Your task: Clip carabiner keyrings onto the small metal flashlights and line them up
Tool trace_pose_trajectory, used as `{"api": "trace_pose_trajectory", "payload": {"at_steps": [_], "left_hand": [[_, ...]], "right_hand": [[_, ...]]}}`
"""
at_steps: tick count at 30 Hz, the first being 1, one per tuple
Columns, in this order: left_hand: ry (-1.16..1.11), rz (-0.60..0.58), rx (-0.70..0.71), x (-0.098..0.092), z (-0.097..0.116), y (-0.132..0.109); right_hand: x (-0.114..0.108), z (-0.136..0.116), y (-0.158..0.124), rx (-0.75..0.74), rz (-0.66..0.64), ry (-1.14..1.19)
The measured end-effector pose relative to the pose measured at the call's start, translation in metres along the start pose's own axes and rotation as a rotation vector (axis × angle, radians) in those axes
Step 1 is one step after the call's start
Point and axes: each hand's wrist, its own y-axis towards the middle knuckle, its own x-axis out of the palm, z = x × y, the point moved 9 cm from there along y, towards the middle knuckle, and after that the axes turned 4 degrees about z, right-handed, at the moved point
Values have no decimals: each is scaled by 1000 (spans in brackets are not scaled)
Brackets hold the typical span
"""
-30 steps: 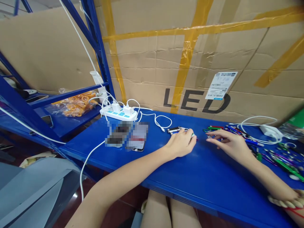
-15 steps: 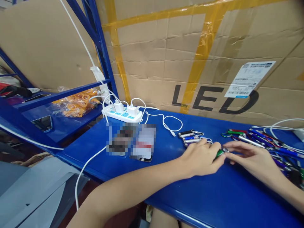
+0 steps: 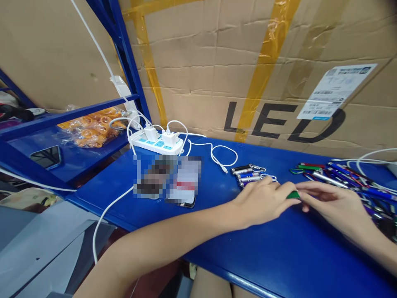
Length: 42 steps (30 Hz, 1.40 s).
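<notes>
Between my hands is a small green keychain flashlight, mostly covered by fingers. My left hand grips its body between thumb and fingers. The fingertips of my right hand pinch its right end; what they cover there is hidden. Just behind my left hand lies a short row of keychain flashlights, black, blue and silver, with carabiner clips. A loose pile of similar flashlights in blue, silver, green and red spreads beyond and to the right of my right hand.
On the blue tabletop stand a white power strip with chargers and two blurred phones. A white cable curls behind them. A large cardboard box marked LED rises at the back. Bagged orange rings lie on the left shelf.
The camera view has shifted slightly. Both hands stay together on the green flashlight; the silvery end visible earlier is now covered by my right fingertips.
</notes>
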Motion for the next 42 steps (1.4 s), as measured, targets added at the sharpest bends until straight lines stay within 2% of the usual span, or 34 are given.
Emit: {"api": "trace_pose_trajectory", "payload": {"at_steps": [4,9,15,21,29,34,42], "left_hand": [[9,4,28,-4,0,2],[19,-23,22,-8,-2,4],[80,-22,-19,-8,-9,3],[71,-1,19,-9,-10,4],[59,-58,25,-3,-11,5],[94,-79,100,-8,-4,5],[11,-50,193,-11,1,6]], "right_hand": [[2,1,0,33,-1,45],[12,1,-3,18,-118,199],[20,-7,-6,-24,-197,212],[23,-6,-9,30,-236,201],[13,-11,-9,15,-187,220],[6,-15,-6,-86,-133,257],[-2,-29,-9,-263,-58,223]]}}
